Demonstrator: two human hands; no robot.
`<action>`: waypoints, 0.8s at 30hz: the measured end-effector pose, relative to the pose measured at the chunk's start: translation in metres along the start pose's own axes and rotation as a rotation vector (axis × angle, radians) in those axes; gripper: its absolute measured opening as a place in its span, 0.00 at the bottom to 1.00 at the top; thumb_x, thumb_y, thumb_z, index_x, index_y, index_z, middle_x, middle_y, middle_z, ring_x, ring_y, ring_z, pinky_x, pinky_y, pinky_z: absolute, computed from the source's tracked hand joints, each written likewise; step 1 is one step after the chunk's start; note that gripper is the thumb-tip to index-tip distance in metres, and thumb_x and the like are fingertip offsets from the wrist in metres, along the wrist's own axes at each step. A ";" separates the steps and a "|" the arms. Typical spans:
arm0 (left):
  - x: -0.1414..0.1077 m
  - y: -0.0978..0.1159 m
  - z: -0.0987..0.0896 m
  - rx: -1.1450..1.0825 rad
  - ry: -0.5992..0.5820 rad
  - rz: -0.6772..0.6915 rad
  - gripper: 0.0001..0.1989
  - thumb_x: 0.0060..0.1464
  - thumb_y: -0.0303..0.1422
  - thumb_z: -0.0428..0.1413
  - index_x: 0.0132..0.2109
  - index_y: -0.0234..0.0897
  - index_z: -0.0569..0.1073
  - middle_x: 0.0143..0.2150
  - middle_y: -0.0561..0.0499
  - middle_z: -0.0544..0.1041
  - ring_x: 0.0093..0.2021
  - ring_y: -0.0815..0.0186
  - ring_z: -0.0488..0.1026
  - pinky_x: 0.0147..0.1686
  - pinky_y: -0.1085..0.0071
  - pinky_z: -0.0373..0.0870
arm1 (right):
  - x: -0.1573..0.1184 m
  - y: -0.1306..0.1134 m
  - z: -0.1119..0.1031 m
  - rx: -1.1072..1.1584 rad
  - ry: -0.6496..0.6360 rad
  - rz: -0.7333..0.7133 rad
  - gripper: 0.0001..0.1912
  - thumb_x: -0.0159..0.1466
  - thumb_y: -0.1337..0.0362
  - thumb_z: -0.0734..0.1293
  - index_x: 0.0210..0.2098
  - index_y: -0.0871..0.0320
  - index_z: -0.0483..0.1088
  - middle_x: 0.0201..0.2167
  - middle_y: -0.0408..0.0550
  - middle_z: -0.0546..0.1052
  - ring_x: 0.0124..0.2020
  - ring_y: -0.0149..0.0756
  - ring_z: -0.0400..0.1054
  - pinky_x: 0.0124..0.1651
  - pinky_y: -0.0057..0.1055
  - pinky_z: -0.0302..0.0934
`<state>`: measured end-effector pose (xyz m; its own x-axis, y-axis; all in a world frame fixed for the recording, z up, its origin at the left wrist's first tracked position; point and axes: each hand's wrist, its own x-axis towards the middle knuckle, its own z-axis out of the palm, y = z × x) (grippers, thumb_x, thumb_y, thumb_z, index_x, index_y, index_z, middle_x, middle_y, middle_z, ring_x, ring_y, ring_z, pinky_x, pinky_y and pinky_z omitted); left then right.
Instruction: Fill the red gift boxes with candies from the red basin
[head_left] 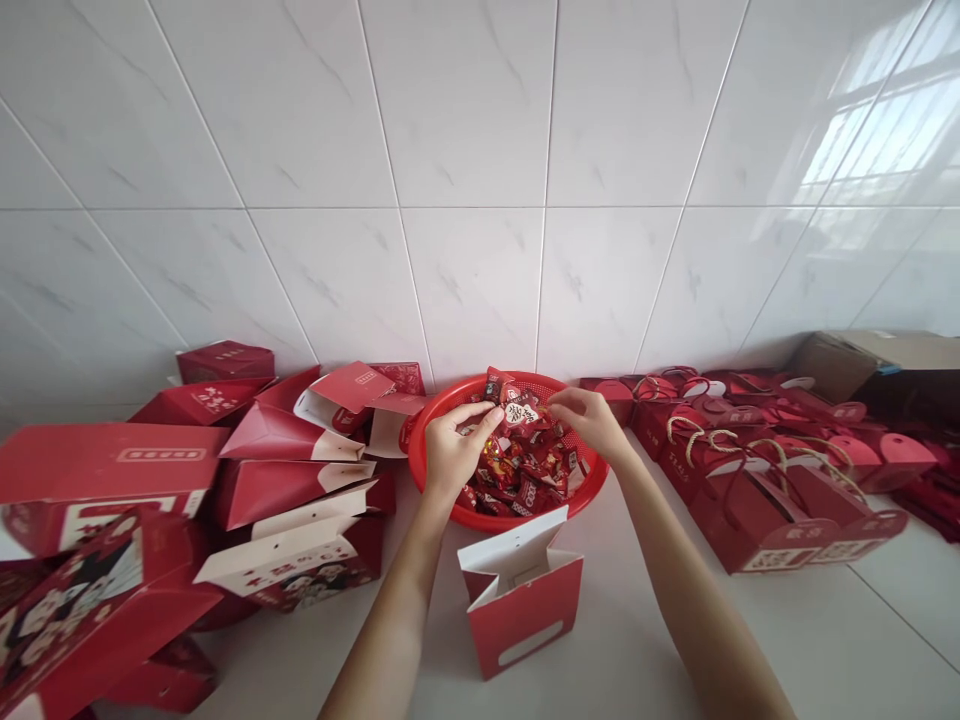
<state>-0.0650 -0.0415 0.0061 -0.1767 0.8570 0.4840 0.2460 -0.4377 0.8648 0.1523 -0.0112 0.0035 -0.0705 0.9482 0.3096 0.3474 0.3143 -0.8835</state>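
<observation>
A red plastic basket (pixel 596 487) holds a heap of red-wrapped candies (pixel 517 475) by the tiled wall. Over it, my left hand (pixel 456 445) pinches a red candy packet (pixel 521 412) with dark lettering on a pale patch, by its left end. My right hand (pixel 589 420) is at the packet's other side, thumb and fingers pressed together; what sits between them is too small to make out. Between my forearms, nearer to me, a red paper gift box (pixel 529 610) stands upright with its white-lined top flaps open.
Several unfolded red boxes (pixel 292 490) are piled at the left. Rows of closed red boxes (pixel 750 500) with rope handles stand at the right, and a brown cardboard carton (pixel 877 352) lies behind them. The white tiled wall (pixel 472 290) bounds the back.
</observation>
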 end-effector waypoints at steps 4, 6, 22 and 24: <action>0.001 -0.002 0.000 -0.029 0.020 -0.012 0.13 0.47 0.43 0.66 0.37 0.41 0.84 0.38 0.49 0.86 0.40 0.57 0.83 0.44 0.63 0.80 | 0.001 0.010 0.004 -0.544 -0.317 0.084 0.23 0.58 0.77 0.62 0.47 0.56 0.79 0.48 0.50 0.81 0.49 0.43 0.76 0.51 0.32 0.67; 0.001 -0.003 0.000 -0.026 0.016 -0.017 0.13 0.47 0.43 0.66 0.37 0.41 0.84 0.38 0.49 0.86 0.40 0.57 0.83 0.44 0.63 0.80 | 0.000 0.006 0.010 -0.704 -0.510 0.126 0.32 0.56 0.79 0.62 0.57 0.52 0.75 0.53 0.50 0.79 0.52 0.45 0.75 0.50 0.31 0.67; 0.002 -0.005 0.000 -0.013 -0.012 -0.039 0.13 0.48 0.44 0.66 0.38 0.42 0.84 0.39 0.49 0.86 0.41 0.57 0.83 0.45 0.63 0.80 | 0.000 -0.004 0.017 -0.871 -0.777 0.297 0.16 0.52 0.77 0.68 0.39 0.60 0.78 0.40 0.55 0.81 0.39 0.45 0.77 0.32 0.28 0.62; 0.002 -0.004 0.000 -0.023 -0.009 -0.044 0.13 0.47 0.43 0.66 0.37 0.42 0.84 0.38 0.49 0.86 0.41 0.57 0.83 0.44 0.63 0.80 | 0.001 -0.005 0.018 -0.890 -0.792 0.289 0.12 0.51 0.77 0.69 0.34 0.61 0.78 0.37 0.56 0.81 0.39 0.48 0.76 0.32 0.30 0.62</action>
<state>-0.0665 -0.0375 0.0035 -0.1786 0.8778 0.4446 0.2162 -0.4058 0.8880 0.1338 -0.0106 0.0019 -0.3265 0.8411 -0.4313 0.9402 0.2418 -0.2400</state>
